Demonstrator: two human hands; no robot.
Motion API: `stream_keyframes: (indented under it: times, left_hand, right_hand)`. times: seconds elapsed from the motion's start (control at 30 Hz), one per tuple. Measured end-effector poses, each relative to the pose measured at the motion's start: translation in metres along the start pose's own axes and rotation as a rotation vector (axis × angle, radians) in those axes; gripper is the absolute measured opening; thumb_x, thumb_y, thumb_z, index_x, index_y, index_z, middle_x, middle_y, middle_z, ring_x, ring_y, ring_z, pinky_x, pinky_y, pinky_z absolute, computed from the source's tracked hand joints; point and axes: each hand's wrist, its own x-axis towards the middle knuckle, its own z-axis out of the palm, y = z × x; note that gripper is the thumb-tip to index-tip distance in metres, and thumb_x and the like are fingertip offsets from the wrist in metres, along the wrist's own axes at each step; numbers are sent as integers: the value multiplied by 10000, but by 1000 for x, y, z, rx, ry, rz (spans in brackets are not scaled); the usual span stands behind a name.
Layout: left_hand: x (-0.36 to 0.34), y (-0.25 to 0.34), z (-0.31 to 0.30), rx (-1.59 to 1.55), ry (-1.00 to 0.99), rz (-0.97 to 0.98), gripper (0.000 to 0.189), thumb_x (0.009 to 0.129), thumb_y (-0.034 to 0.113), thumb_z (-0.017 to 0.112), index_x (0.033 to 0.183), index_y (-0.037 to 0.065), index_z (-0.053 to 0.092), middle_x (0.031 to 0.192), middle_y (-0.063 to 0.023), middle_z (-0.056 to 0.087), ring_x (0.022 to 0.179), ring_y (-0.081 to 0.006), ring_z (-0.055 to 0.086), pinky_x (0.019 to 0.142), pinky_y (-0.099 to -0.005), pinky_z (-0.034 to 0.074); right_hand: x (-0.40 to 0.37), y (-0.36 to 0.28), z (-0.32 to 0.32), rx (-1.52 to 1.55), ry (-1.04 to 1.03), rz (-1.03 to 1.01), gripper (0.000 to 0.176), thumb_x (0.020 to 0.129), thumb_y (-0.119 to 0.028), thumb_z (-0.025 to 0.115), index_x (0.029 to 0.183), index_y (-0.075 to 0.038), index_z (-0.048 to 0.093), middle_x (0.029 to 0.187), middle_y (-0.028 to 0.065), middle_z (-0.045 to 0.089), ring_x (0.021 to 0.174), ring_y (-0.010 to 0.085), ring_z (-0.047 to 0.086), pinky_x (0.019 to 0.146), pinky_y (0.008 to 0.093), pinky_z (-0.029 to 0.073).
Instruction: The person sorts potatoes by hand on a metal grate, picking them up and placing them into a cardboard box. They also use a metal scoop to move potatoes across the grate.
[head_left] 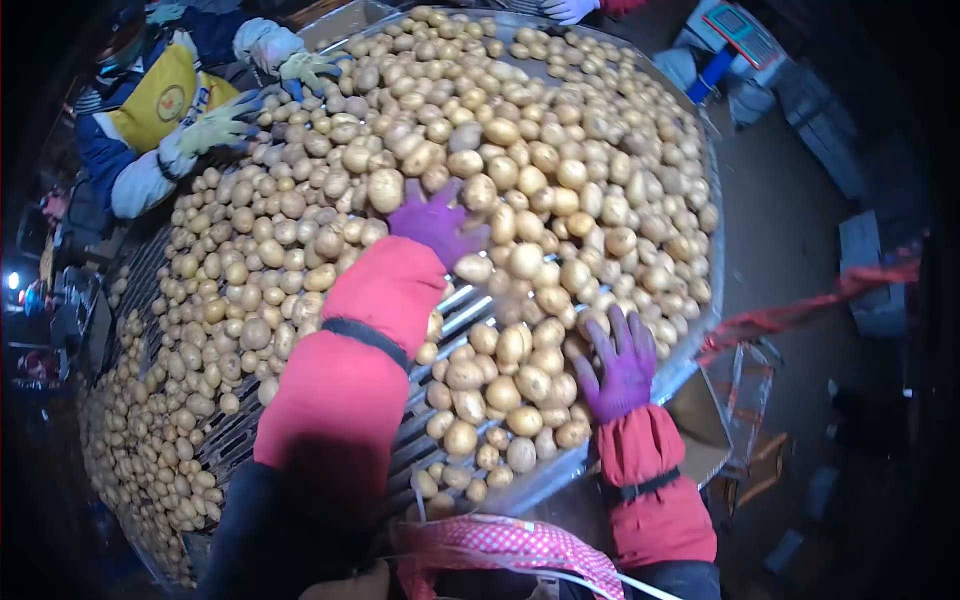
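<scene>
Many yellow-brown potatoes (510, 365) cover a slatted metal table (465, 312). My left hand (437, 222), in a purple glove, lies on the potatoes near the middle of the heap with its fingers spread. A large potato (386, 191) sits just beside its fingertips. Near the right edge of the table, my right hand (620, 368), also in a purple glove, rests against the potatoes with its fingers apart. Between and below my hands, a group of potatoes lies on the slats. Neither hand is closed round a potato.
At the upper left, a co-worker in a yellow apron (165, 98) reaches over the potatoes with gloved hands. Another person's gloved hand (570, 10) shows at the top edge. A cardboard box (697, 425) stands by the right rim. Red strapping (820, 300) stretches across the right side.
</scene>
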Motion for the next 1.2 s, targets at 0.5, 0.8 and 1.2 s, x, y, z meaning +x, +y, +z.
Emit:
stream_keyframes:
  times: [0.5,0.8,1.2]
  left_hand:
    - [-247,87,-14,-500,74,872,355,743,399,668,1091,333,643,1365,18,509,1319,-357,410,1042,-645,303]
    - [-109,116,-25,-275,235,491,302,837,460,595,1099,334,676,1430,12,469,1357,-400,310,1081,-694,160]
    - [-132,-17,-33,-288,462,-138,596,802,371,692,1358,217,543,1518,-139,351,1393,-417,280,1138,-579,145]
  right_hand:
    - [-11,18,21,88,174,90,522,832,-252,647,1321,-103,540,1395,216,474,1280,408,435,1081,516,317]
    - [-9,22,18,79,195,132,480,810,-160,625,1285,-104,579,1392,202,494,1264,405,473,1064,498,356]
    - [-1,22,8,155,232,118,473,768,-163,678,1232,-114,606,1307,191,548,1201,393,506,1045,486,369]
